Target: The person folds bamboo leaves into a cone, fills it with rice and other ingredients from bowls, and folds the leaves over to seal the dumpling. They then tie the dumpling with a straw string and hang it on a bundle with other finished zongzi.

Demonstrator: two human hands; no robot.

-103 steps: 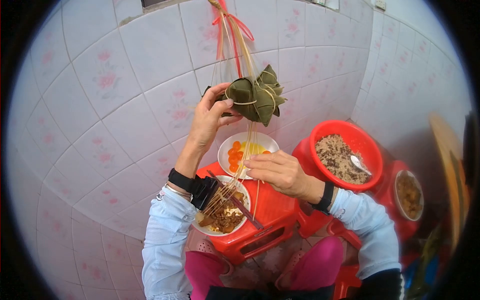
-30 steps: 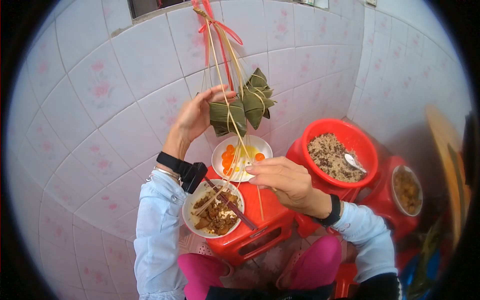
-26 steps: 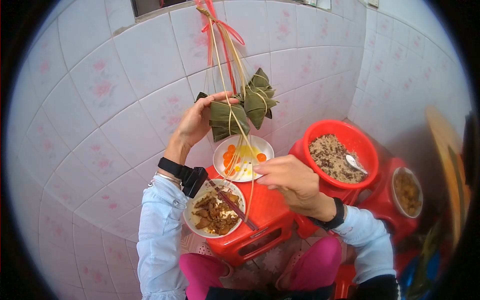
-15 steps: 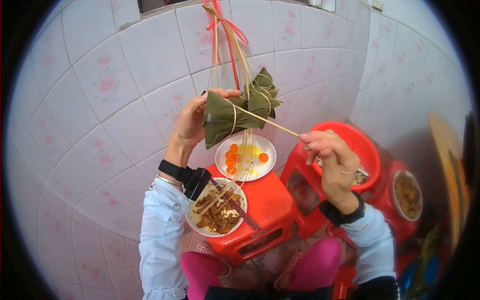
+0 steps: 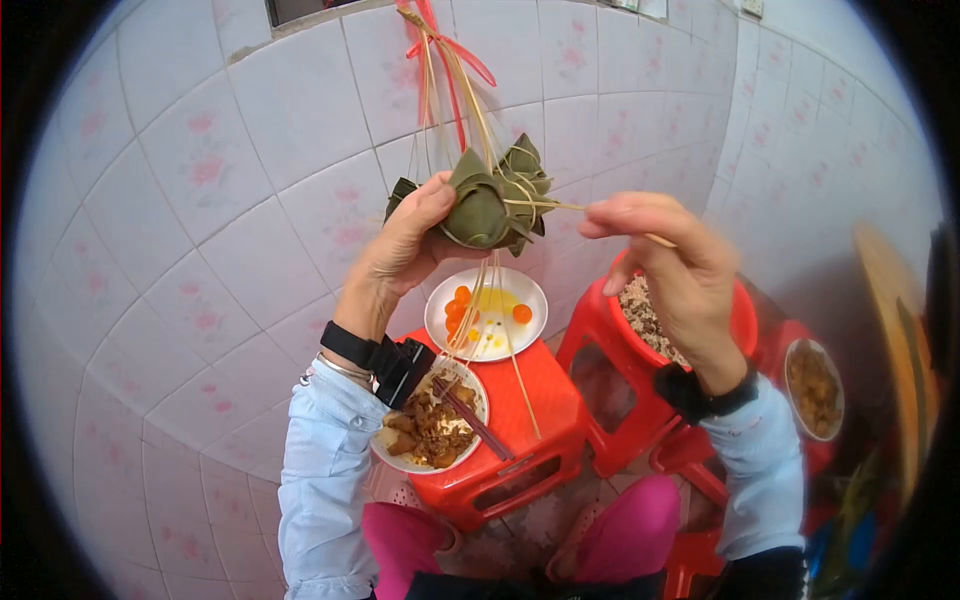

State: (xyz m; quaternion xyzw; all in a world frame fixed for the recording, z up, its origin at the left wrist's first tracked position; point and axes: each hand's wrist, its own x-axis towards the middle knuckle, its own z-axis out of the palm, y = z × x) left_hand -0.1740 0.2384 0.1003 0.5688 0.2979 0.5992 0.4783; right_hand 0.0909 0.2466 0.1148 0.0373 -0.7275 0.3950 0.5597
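Observation:
My left hand (image 5: 408,235) is closed around a zongzi (image 5: 477,212), a pyramid-shaped dumpling wrapped in dark green leaf. From its side a pale straw tie (image 5: 545,205) runs out to my right hand (image 5: 680,265), whose bent fingers pinch it; the tie's end shows beyond the knuckles. Several tied zongzi (image 5: 525,165) hang just behind and to the right of the held one. They hang from a bundle of straw strands (image 5: 465,75), with a red plastic ribbon (image 5: 470,60) knotted near the top. Loose strands trail below the dumplings.
A red stool (image 5: 545,395) bears a white plate (image 5: 533,290) of orange yolks and a bowl (image 5: 407,462) of browned meat with chopsticks (image 5: 475,420). At right stand a red basin (image 5: 743,315) of rice mixture and another food bowl (image 5: 835,425). The tiled wall (image 5: 240,250) is close.
The held zongzi has turned, so a pointed end now faces me. My left thumb has come round to its front. My right hand has moved slightly up and right, drawing the tie level.

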